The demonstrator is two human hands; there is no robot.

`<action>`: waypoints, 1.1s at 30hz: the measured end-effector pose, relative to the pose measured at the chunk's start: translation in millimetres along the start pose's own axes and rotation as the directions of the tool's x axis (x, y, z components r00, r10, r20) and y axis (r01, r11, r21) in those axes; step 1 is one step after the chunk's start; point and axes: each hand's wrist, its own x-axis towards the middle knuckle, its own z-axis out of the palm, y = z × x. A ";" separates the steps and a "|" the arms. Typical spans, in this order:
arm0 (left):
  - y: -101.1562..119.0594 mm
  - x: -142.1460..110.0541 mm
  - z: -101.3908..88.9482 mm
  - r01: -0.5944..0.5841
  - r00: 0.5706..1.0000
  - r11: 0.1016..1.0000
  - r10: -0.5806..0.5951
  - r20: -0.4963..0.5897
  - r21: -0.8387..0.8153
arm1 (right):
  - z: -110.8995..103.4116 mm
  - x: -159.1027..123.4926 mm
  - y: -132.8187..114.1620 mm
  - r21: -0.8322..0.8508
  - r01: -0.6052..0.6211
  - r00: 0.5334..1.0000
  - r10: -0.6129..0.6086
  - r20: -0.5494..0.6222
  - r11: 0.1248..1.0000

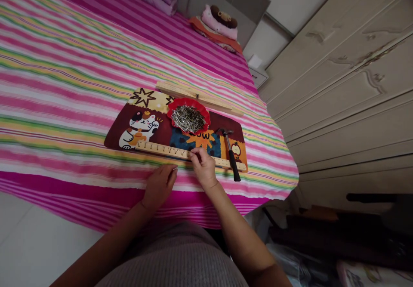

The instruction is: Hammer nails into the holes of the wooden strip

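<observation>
pale, smooth-looking wood strip [161, 149], long and flat, row of nails [163, 149] along it | right hand [203, 164] pinched at strip | left hand [160, 186] loosely curled, grip unclear

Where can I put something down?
The pink-striped sheet is bare left of the maroon cat mat and beyond the far pale wooden strip. It's crowded around the red bowl of nails, black-handled hammer and right hand.

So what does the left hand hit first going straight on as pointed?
Left hand probably meets the near edge of the wooden strip, close to where the right hand's fingertips are. Its height is unclear, so it might pass over.
</observation>
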 end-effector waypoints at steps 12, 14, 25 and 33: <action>20.9 30.3 31.3 0.039 0.998 0.999 -0.039 -0.057 -0.012 | -3.1 -2.8 2.9 0.046 0.016 1.000 -0.017 0.020 0.999; 19.3 30.6 33.9 0.061 0.997 0.998 -0.061 -0.046 -0.014 | -2.7 -1.6 2.6 0.040 0.021 1.000 -0.022 0.017 0.999; 17.8 32.8 41.1 0.108 0.993 0.994 -0.107 -0.042 0.013 | -40.5 0.3 2.4 -0.218 0.094 0.995 -0.102 -0.025 0.971; 18.0 34.0 42.5 0.068 0.994 0.998 -0.067 -0.091 0.003 | -102.9 31.2 38.2 -0.775 -0.286 0.909 0.415 -0.033 0.563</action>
